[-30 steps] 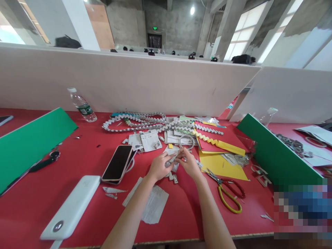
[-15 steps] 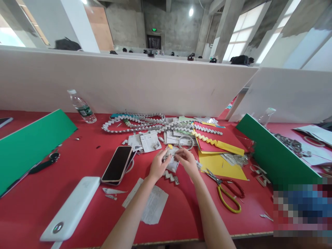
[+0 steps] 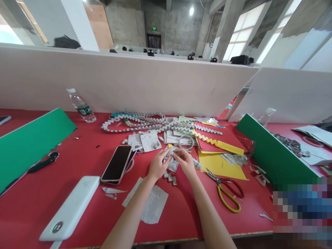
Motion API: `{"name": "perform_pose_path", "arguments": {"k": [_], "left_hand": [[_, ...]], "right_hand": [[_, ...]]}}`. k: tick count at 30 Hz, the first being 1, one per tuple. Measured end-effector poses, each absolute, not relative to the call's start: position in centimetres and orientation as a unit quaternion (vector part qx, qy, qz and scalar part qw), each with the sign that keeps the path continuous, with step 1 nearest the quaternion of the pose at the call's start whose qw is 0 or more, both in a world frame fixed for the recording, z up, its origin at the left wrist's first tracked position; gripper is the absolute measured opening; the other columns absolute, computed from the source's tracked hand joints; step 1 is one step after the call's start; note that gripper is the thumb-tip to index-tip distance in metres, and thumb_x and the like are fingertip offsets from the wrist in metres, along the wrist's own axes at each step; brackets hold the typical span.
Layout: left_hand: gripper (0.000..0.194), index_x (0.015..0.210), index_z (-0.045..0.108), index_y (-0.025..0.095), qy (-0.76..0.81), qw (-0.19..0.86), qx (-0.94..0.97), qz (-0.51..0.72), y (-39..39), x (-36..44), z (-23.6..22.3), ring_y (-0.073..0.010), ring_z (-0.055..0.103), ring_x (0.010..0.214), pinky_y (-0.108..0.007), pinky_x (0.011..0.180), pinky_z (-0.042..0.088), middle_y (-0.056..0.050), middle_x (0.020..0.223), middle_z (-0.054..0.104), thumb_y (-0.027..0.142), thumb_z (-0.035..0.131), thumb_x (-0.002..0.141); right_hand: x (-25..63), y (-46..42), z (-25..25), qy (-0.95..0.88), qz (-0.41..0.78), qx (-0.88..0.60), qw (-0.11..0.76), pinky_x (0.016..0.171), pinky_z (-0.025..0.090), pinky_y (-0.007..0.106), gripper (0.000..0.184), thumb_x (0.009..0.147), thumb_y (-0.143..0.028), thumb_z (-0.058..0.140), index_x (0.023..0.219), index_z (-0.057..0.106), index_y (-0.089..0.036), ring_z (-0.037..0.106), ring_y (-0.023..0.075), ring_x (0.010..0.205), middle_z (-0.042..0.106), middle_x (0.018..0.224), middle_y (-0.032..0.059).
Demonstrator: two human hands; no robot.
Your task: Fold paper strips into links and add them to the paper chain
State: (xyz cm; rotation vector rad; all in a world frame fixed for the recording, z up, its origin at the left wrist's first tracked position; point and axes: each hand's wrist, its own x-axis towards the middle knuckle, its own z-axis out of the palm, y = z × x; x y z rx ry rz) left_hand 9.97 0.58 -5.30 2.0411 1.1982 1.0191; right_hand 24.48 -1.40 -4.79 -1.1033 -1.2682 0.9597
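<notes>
My left hand (image 3: 158,165) is closed in a pinch on a short zigzag chain of folded paper (image 3: 170,177), whose lower end hangs out below the fingers. My right hand (image 3: 185,162) meets it from the other side, thumb and fingertips pinched on a small folded paper piece at the chain's upper end. The fingers partly cover that join. Just behind the fingertips is a small yellow piece (image 3: 169,146). Beneath the hands lies a small whitish packet (image 3: 173,165). A long zigzag paper chain (image 3: 114,128) is looped across the back of the table.
Scissors (image 3: 223,186) lie right of my right arm, near yellow paper (image 3: 223,166). Left are a phone (image 3: 117,164), a white power bank (image 3: 71,209) and a water bottle (image 3: 83,107). Torn paper (image 3: 155,204) lies between my forearms. Green boards (image 3: 277,152) flank both sides; a white partition (image 3: 129,83) stands behind.
My right hand has moved slightly left, bringing its fingertips against the paper chain in my left hand. The chain's hanging end has shifted a little left.
</notes>
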Motion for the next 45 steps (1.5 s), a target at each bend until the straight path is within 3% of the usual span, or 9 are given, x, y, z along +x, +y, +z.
{"name": "perform_pose_path", "arguments": {"k": [5,10,15,21,24,32,45], "left_hand": [[0.045,0.128,0.047,0.026,0.445,0.287,0.770,0.356,0.5,10.1,-5.2,-0.0238,0.049,0.115,-0.037,0.096,0.040,-0.007,0.125,0.054,0.041,0.044,0.086],[0.044,0.126,0.048,0.023,0.433,0.336,0.740,0.390,0.5,10.2,-5.3,-0.0236,0.046,0.119,-0.038,0.099,0.038,-0.009,0.126,0.053,0.039,0.045,0.086],[0.039,0.112,0.049,0.020,0.452,0.417,0.650,0.447,0.9,10.1,-5.0,-0.0212,0.058,0.101,-0.033,0.086,0.045,-0.007,0.103,0.063,0.039,0.056,0.078],[0.023,0.089,0.054,0.019,0.430,0.394,0.679,0.446,0.8,10.0,-4.4,-0.0173,0.058,0.085,-0.028,0.077,0.045,-0.002,0.087,0.062,0.039,0.055,0.078],[0.023,0.093,0.055,0.019,0.425,0.373,0.700,0.436,0.7,10.0,-4.5,-0.0176,0.059,0.085,-0.028,0.078,0.045,-0.003,0.091,0.063,0.038,0.053,0.080],[0.037,0.115,0.056,0.022,0.443,0.326,0.728,0.409,1.0,10.0,-5.3,-0.0225,0.053,0.111,-0.036,0.095,0.040,-0.006,0.118,0.060,0.038,0.052,0.082],[0.037,0.119,0.055,0.024,0.429,0.307,0.753,0.393,0.9,9.8,-5.2,-0.0208,0.051,0.113,-0.036,0.097,0.040,-0.004,0.121,0.059,0.033,0.047,0.084]], "right_hand": [[24.4,-1.5,-4.7,-0.537,0.387,-0.479,0.577,0.060,0.042,0.024,0.011,0.077,-0.030,0.058,0.076,0.059,-0.019,0.053,0.0126,0.062,0.058,0.067,-0.0011],[24.5,-1.7,-4.5,-0.540,0.385,-0.475,0.578,0.065,0.045,0.026,0.014,0.077,-0.033,0.059,0.081,0.061,-0.020,0.057,0.0151,0.069,0.063,0.074,0.0012],[24.7,-1.6,-4.5,-0.526,0.440,-0.452,0.570,0.072,0.049,0.032,0.023,0.075,-0.035,0.061,0.091,0.063,-0.020,0.063,0.0194,0.077,0.067,0.081,0.0042],[24.9,-1.3,-4.9,-0.534,0.399,-0.482,0.568,0.070,0.047,0.031,0.016,0.072,-0.029,0.064,0.085,0.066,-0.021,0.062,0.0188,0.075,0.068,0.079,0.0034],[24.9,-1.3,-5.0,-0.538,0.391,-0.485,0.568,0.071,0.047,0.031,0.017,0.072,-0.028,0.063,0.087,0.067,-0.022,0.061,0.0188,0.076,0.068,0.081,0.0038],[24.8,-1.5,-4.7,-0.568,0.338,-0.505,0.556,0.073,0.047,0.032,0.018,0.075,-0.033,0.059,0.088,0.067,-0.022,0.060,0.0188,0.075,0.068,0.083,0.0044],[25.0,-1.3,-4.7,-0.577,0.363,-0.484,0.548,0.075,0.048,0.032,0.019,0.076,-0.030,0.058,0.092,0.063,-0.022,0.060,0.0197,0.083,0.066,0.088,0.0044]]}}
